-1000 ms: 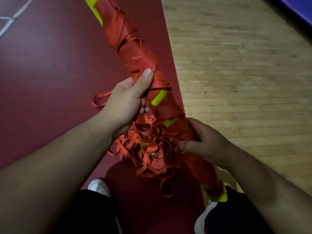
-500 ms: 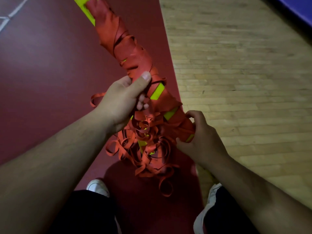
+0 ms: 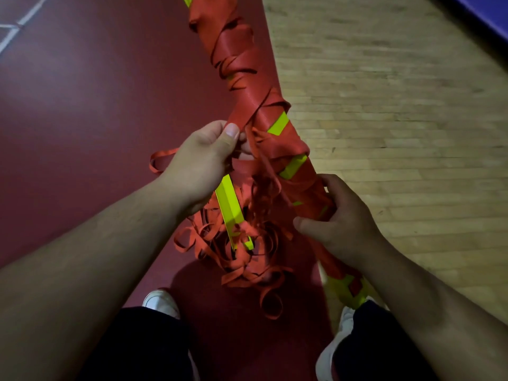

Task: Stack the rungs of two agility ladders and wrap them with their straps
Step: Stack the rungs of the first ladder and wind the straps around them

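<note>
Head view: above the dark red floor (image 3: 82,119), the left hand (image 3: 202,163) keeps its grip pinched, thumb against fingers, on an orange strap (image 3: 247,108) that runs up onto the bundle of rungs (image 3: 236,48). Just below that hand a bare yellow rung (image 3: 229,204) slants down into a loose tangle of straps (image 3: 242,259). The bundle, wound in orange with yellow showing through gaps, slants from top centre to lower right, where the right hand (image 3: 341,226) has its grip curled round it. Wooden floor (image 3: 398,133) lies to the right.
</note>
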Demonstrator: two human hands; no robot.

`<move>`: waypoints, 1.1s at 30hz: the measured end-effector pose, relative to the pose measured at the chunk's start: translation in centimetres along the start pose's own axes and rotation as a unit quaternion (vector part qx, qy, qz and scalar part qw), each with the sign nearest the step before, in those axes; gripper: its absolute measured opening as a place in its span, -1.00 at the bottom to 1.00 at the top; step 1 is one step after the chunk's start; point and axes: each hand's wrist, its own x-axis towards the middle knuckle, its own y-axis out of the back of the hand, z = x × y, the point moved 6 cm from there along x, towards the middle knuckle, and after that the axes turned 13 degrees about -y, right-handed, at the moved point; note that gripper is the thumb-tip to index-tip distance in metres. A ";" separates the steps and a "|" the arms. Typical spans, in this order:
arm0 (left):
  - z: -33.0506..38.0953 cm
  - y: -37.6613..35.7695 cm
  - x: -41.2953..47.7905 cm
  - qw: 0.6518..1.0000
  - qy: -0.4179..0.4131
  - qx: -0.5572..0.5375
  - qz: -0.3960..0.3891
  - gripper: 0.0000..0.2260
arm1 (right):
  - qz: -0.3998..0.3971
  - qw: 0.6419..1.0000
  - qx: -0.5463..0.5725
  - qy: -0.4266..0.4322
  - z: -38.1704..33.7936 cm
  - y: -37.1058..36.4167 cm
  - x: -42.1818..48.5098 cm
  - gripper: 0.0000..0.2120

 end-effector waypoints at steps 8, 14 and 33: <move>-0.5 -0.5 -0.3 0.999 0.008 0.037 -0.016 -0.67 | 0.014 1.000 -0.008 -0.001 -0.7 0.3 -0.2 -0.50; -0.3 -1.5 -0.1 0.997 0.060 -0.029 -0.037 -0.48 | -0.121 0.985 0.116 -0.029 -1.2 -0.7 -0.8 -0.54; -1.0 -0.2 -0.4 0.994 0.035 -0.017 0.101 -0.63 | -0.118 0.990 -0.064 -0.039 0.0 -2.5 -0.9 -0.48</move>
